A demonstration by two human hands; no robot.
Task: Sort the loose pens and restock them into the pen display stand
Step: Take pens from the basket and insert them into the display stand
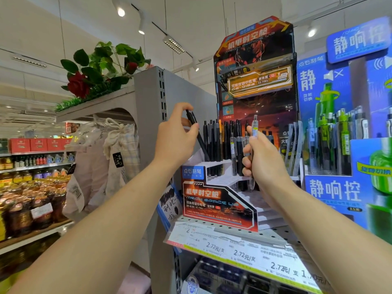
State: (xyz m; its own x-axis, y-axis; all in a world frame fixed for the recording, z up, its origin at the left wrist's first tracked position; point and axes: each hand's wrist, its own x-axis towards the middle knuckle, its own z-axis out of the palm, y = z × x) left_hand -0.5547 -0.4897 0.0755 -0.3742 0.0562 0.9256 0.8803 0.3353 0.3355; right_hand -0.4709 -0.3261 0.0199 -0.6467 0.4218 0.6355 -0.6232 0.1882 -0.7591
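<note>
Two pens are in play at frame centre: your left hand [177, 143] pinches a black pen [197, 136] and your right hand [263, 160] grips a clear pen [253, 132], so seat each upright among matching pens in the pen display stand [220, 209].

- This is a shop.
- Price tags [244, 254] line the shelf edge at the bottom (each shows a number).
- Bottles [27, 200] fill shelves at the left.

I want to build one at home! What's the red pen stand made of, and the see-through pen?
The pen display stand looks like glossy printed cardboard: flat folded panels, sharp cut edges. The see-through pen in the right hand looks like clear hard plastic, since it shines and shows its insides.
</note>
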